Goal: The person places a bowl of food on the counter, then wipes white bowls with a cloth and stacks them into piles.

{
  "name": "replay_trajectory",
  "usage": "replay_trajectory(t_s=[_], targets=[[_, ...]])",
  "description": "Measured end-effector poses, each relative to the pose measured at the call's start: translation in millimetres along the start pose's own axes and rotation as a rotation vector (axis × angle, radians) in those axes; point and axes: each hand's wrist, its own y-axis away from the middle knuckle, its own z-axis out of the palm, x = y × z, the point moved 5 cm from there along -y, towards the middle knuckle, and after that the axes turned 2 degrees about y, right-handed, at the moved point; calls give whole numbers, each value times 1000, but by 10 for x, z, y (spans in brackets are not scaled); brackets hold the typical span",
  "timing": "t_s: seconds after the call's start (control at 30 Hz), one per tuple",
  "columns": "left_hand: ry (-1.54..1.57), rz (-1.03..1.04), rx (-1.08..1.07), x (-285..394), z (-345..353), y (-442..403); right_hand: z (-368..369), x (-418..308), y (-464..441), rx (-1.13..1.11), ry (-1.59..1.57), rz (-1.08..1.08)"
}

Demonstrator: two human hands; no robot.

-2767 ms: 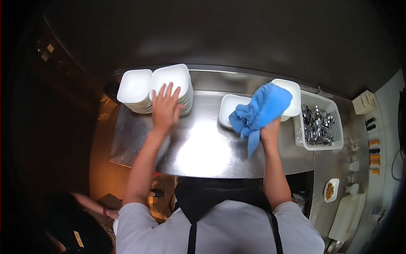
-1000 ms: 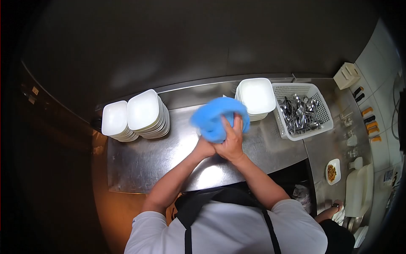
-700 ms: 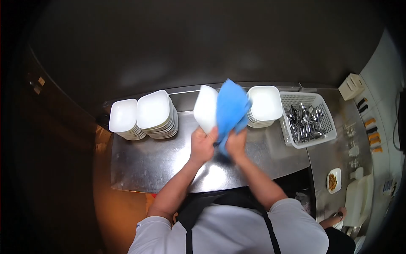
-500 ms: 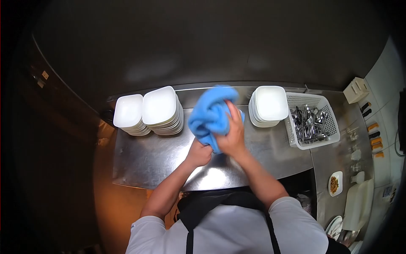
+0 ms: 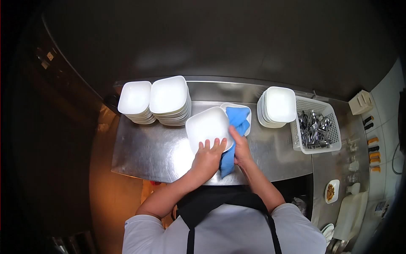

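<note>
A white square dish (image 5: 207, 125) is tilted up over the middle of the steel counter. My left hand (image 5: 207, 161) grips its near edge, fingers spread over the inner face; the thumb is hidden. At the dish's right edge, my right hand (image 5: 240, 148) holds a blue cloth (image 5: 228, 163), its thumb on top. The cloth hangs down on the near side and also lies across a second white dish (image 5: 248, 127) behind. That second dish is partly covered.
Two stacks of white dishes, a shorter one (image 5: 134, 98) and a taller one (image 5: 169, 95), stand at left. Another stack (image 5: 280, 105) stands at right, beside a white perforated basket (image 5: 337, 137) of cutlery. A small dish of food (image 5: 331, 192) sits on the right-hand counter.
The bunched cloth, earlier raised in both hands, is now lower and looser in my right hand. My left hand has let go of it and taken a white dish.
</note>
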Motion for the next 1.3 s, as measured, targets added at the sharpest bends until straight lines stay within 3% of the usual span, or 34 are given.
replay_trajectory(t_s=[0.1,0.2,0.3,0.33,0.43,0.47,0.5,0.57,0.6,0.63,0.7,0.77,0.8,0.83,0.9,1.0,1.07,1.3], targets=[[-19,-63,-59,-90,200,171,-131,-75,-38,66,568,-274],[257,-212,-49,-253,227,275,-160,-124,-38,80,407,-272],[742,-574,-187,-468,195,315,-126,-213,-15,127,409,-332],[1021,-574,-2,-531,274,355,-92,-263,28,138,440,-349],[1774,-635,233,-484,186,259,-83,-50,57,36,739,-469],[1905,-608,266,-445,167,186,-27,102,77,-26,869,-521],[1919,-524,321,-454,245,150,360,-29,380,108,1062,-1046],[1942,-427,457,-498,354,285,561,-39,472,-54,1477,-1104],[1548,-279,471,-500,174,208,425,-36,295,-17,1322,-1057],[1523,-322,334,-435,147,195,196,46,4,20,1167,-995],[1455,-409,53,-233,-46,246,231,-281,-205,23,743,-336],[993,-191,-51,-32,-421,187,280,-388,-318,-21,177,-53],[838,4,157,-8,-520,90,262,-236,-336,-16,112,101],[675,192,362,30,-592,17,269,-159,-241,56,193,32],[309,275,437,-58,-706,-160,297,27,-70,-70,398,-30],[203,164,511,-535,-913,-214,465,15,87,-142,197,41],[-108,149,404,-843,-1023,-239,342,-81,98,-129,148,24],[-167,-157,126,-1759,-875,-355,-14,-354,130,-67,15,25]])
